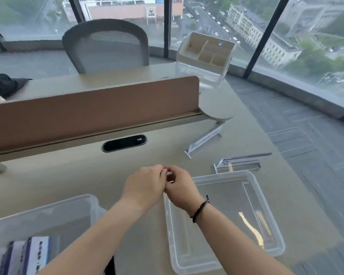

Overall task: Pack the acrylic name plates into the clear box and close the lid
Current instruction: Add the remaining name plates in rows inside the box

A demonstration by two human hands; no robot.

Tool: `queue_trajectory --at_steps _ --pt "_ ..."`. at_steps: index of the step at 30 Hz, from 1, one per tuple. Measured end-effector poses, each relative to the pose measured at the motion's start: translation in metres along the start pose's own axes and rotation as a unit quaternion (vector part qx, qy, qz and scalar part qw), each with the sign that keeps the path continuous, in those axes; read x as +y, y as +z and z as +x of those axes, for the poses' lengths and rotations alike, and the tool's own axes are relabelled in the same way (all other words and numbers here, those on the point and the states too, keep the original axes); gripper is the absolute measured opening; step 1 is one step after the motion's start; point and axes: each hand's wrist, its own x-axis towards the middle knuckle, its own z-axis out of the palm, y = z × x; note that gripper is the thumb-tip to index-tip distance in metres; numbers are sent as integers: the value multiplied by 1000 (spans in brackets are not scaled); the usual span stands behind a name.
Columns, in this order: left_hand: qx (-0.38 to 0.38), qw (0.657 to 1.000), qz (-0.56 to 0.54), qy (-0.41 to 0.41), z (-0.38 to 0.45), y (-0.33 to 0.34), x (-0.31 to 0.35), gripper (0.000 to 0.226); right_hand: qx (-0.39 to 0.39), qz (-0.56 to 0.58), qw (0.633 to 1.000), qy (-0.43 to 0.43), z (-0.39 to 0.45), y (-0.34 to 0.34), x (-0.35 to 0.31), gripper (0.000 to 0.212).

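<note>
Bare hands [159,183] together beside glossy rectangular clear lid [266,207].

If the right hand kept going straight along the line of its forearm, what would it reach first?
Probably the left hand, which the right hand already touches at the fingertips. Beyond that lies bare desk up to the brown divider, though depth is unclear.

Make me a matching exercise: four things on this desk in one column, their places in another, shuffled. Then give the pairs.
Things:
1. clear lid
2. clear box
3. flat name plate
4. tilted name plate

Places:
A. bottom left, with striped plates inside
B. just beyond the lid's far edge
C. under the right wrist, lying flat
D. near the round white base by the divider

Pairs: 1-C, 2-A, 3-B, 4-D
</note>
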Motion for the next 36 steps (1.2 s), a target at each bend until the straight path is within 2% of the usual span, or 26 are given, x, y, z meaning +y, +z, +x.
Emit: queue_trajectory --at_steps 5,11,14,17,21,24,29,36 --pt "-40 997 4 59 58 43 77 32 63 5 997 31 21 -94 38 25" --pt "-88 992 -25 83 107 85 146 30 120 -25 990 64 49 -179 80 34" --pt "-125 989 -19 80 126 105 165 32 154 -69 983 68 62 -213 102 34" --pt "-171 982 6 82 140 123 172 38 159 -158 972 75 72 -240 129 36" --pt "-228 970 32 77 149 141 166 39 147 -269 947 97 78 -262 161 38" --pt "-244 965 50 80 151 149 160 37 168 -342 919 98 84 -270 173 37" --pt "-227 970 44 78 154 152 153 32 150 -406 896 97 93 -271 183 22" --pt "-202 978 32 43 151 151 141 27 179 -467 866 18 91 -259 183 11"
